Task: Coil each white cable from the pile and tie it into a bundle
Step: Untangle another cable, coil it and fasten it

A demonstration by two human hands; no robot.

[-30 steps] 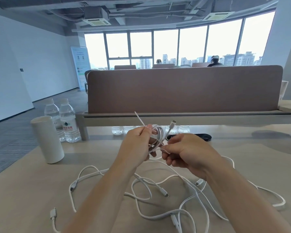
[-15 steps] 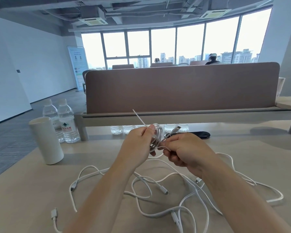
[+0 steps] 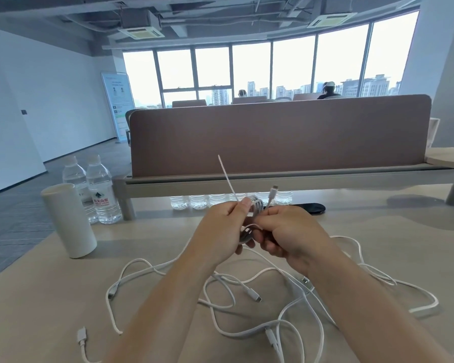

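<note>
I see my left hand (image 3: pixel 219 233) pinching the white tie (image 3: pixel 227 178) with closed fingers (image 3: pixel 244 205). My right hand (image 3: pixel 292 233) grips the coiled cable (image 3: pixel 256 207) above the table (image 3: pixel 50 297), where loose cables (image 3: pixel 247 290) sprawl.

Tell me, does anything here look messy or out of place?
Only the loose cables stand out: they sprawl tangled across the desk. From the coiled cable between the left hand and right hand, a tie and one plug poke upward. Nothing looks spilled or damaged.

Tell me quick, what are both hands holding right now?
Left hand: pinches the white tie.
Right hand: grips the coiled cable.
</note>
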